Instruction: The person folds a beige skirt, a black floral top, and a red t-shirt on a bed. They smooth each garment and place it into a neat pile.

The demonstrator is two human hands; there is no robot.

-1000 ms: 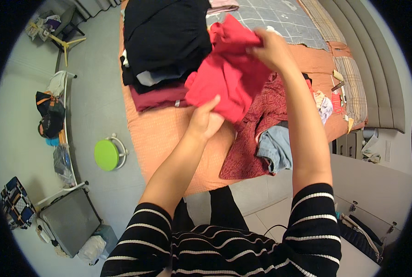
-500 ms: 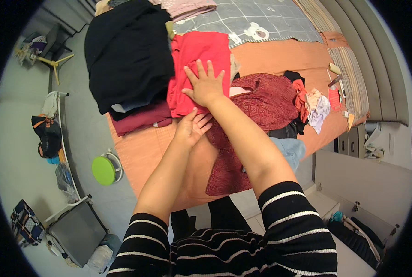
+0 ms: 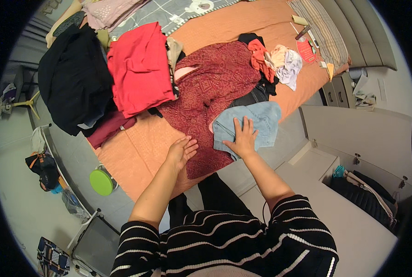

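A burgundy patterned garment (image 3: 210,74) lies spread and rumpled across the near part of the bed. At its left edge is my left hand (image 3: 182,151), palm turned up and inward, fingers loosely bent and holding nothing. My right hand (image 3: 243,137) rests with fingers spread on a light blue denim garment (image 3: 266,117), which overlaps the burgundy one. To the left, a red folded garment (image 3: 136,69) tops a stack of clothes, beside a tall black pile of clothing (image 3: 74,81). Dark jeans (image 3: 252,98) peek out between the burgundy garment and the denim.
Orange, peach and lilac small clothes (image 3: 289,69) lie at the right side of the orange bedsheet (image 3: 141,152). A green stool (image 3: 101,183) stands by the bed's left corner. An open white cabinet (image 3: 307,171) with dark clothing inside is at the right.
Both hands have left the red garment. My right hand has moved right and down onto the light blue denim; my left is beside the burgundy garment. The view has swung right.
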